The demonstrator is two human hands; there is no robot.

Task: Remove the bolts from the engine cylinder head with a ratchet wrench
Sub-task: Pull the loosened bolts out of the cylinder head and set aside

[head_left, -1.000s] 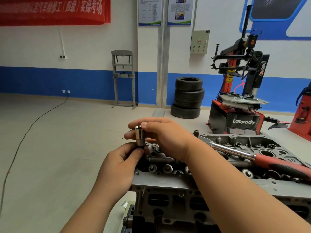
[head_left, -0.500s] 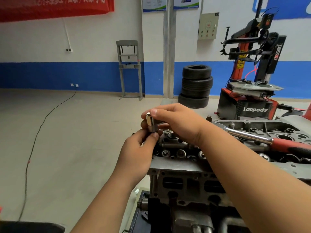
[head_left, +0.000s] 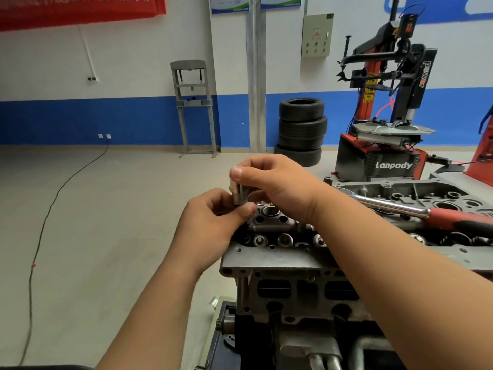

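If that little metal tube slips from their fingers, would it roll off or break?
The socket looks like polished steel, so probably slippery and heavy for its size, unlikely to break. Being round, it would likely roll if laid sideways.

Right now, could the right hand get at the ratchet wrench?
Probably yes: the ratchet wrench lies uncovered on the cylinder head near the right hand, though it pinches the socket.

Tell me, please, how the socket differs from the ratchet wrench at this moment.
The socket is a short, stubby cylinder; the ratchet wrench is long, with a red-and-black handle. The socket is pinched nearly upright between the left hand and right hand; the ratchet wrench lies unheld across the cylinder head. Both show bright metal.
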